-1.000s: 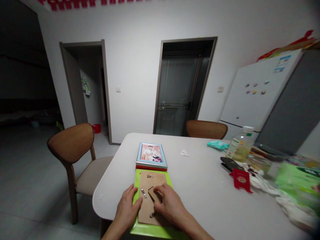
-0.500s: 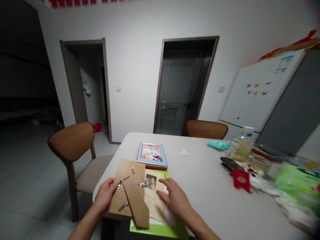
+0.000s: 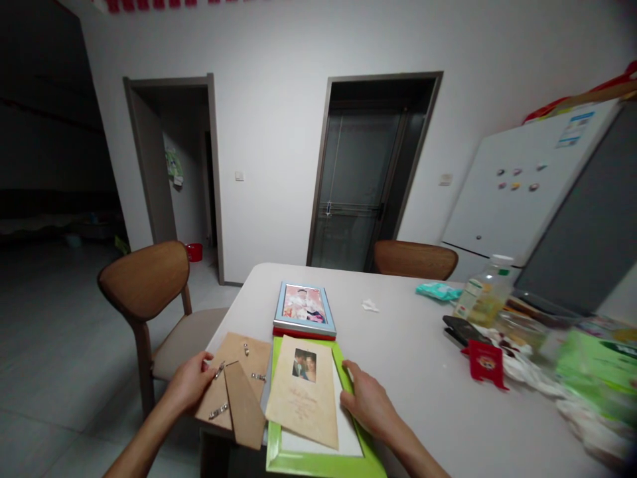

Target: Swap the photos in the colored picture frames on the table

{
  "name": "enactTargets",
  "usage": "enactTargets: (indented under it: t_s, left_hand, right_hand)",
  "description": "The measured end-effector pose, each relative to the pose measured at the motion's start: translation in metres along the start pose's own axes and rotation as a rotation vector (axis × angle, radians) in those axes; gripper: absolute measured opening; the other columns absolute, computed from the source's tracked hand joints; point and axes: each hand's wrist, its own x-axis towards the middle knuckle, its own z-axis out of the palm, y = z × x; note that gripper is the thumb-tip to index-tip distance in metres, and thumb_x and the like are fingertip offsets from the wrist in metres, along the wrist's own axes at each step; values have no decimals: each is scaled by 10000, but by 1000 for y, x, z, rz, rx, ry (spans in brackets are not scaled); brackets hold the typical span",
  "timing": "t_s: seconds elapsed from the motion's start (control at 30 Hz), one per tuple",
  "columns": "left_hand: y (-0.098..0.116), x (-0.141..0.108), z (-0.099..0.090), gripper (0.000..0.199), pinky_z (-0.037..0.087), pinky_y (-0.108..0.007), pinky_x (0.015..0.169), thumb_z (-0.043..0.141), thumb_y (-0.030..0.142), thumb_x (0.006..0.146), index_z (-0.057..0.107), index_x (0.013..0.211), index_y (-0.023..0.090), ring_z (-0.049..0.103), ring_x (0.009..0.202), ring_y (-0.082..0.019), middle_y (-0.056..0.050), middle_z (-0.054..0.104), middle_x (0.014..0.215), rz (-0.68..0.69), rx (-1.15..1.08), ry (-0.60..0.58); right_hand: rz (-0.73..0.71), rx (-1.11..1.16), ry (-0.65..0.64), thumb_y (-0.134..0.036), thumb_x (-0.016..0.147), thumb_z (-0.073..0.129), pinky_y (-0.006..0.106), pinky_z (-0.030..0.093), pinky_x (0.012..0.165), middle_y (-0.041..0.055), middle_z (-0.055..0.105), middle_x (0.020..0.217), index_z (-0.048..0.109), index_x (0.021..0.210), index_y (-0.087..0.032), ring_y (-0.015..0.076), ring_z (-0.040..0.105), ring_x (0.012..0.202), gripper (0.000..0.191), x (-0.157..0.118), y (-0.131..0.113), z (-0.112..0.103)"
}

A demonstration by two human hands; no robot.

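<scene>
My left hand (image 3: pixel 190 383) grips the edge of a brown picture-frame backing board (image 3: pixel 253 352), which has metal clips and a fold-out stand leg (image 3: pixel 243 408). The board lies at the table's left corner. To its right is a lime-green picture frame (image 3: pixel 318 463) with a white inside. Lying tilted on it is a cream printed sheet (image 3: pixel 304 405) with a small photo of two people. My right hand (image 3: pixel 368 401) holds the green frame's right edge between thumb and fingers. Just beyond stands a flat blue-silver framed photo (image 3: pixel 305 305) on something red.
A scrap of white tissue (image 3: pixel 369 305) lies mid-table. On the right are a teal packet (image 3: pixel 438 291), a plastic bottle (image 3: pixel 482 292), a dark phone-like object (image 3: pixel 462 328), a red card-like piece (image 3: pixel 486 364) and a green tissue pack (image 3: pixel 592 365). Wooden chairs (image 3: pixel 144 279) stand around the table.
My left hand has moved the backing board left, off the green frame, so the cream sheet is fully uncovered. My right hand has shifted from the sheet to the frame's right edge.
</scene>
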Motion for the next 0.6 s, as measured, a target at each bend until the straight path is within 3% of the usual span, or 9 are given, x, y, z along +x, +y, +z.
enactTargets:
  t_s: [0.1,0.17,0.3,0.43,0.53,0.6]
  left_hand:
    - [20,-13,12,323,371,-308,795,537,229,617,555,931,153,531,908,-225,-76,592,967,89,54,45]
    - [40,-32,30,344,356,-290,860,523,232,647,545,986,177,513,969,-198,-61,569,1056,171,51,-3]
    - [78,-74,75,615,256,-340,987,628,279,592,445,1174,199,354,1170,-231,-76,415,1276,421,46,-293]
    - [103,-93,96,761,203,-396,1014,653,387,572,360,1244,180,223,1237,-264,-101,259,1356,408,63,-460]
    - [114,-96,97,884,190,-411,1019,687,410,517,309,1267,134,187,1245,-281,-123,208,1367,412,85,-477]
    - [117,-98,97,840,206,-404,1018,669,384,542,324,1260,119,222,1235,-278,-123,252,1352,444,97,-433]
  right_hand:
    - [85,273,-5,-151,616,381,265,407,634,74,613,788,340,1194,-108,171,572,679,581,-1,0,-4]
    - [153,569,-57,-169,628,351,255,416,550,27,604,698,275,1232,-134,150,562,560,611,-5,-6,-9]
    - [227,1036,-123,-226,650,382,242,407,449,-28,585,612,170,1282,-225,142,545,462,667,-13,-27,-22]
    - [235,1203,-103,-196,615,475,242,424,471,-18,609,666,160,1286,-227,130,545,468,742,-19,-50,-32]
    - [222,1274,-110,-178,591,534,244,440,502,-13,620,723,167,1280,-237,123,554,498,783,-22,-61,-33]
    - [201,1294,-103,-191,592,571,240,443,512,-14,614,727,181,1275,-244,125,564,533,789,-22,-64,-33]
